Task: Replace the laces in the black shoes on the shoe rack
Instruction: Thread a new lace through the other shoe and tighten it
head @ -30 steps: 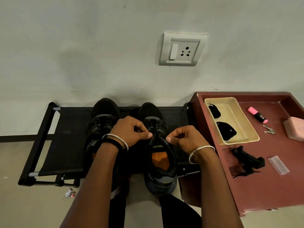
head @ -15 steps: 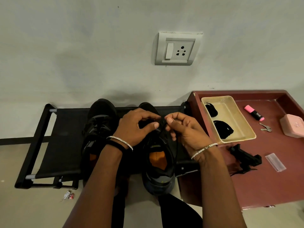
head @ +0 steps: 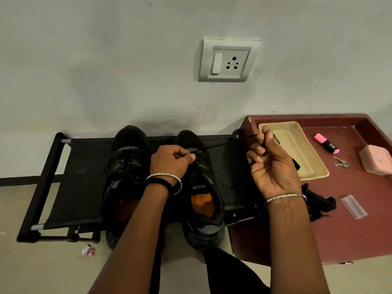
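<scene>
On the shoe rack [head: 80,177], our left hand [head: 169,162] and right hand [head: 273,166] pinch a black lace [head: 222,144] taut from the orange-lined shoe [head: 204,183].

Dim, even indoor light, with soft grey shadows on the wall [head: 95,60] above the black shoes [head: 129,141]. Shoe detail crushed dark. Wide-angle bowing at frame edges, centre fairly sharp

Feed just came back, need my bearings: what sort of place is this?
Probably a home entryway or room corner: a low black shoe rack holding black shoes against a plain wall, a switch-and-socket plate above it, and a maroon side table with keys on it.
</scene>
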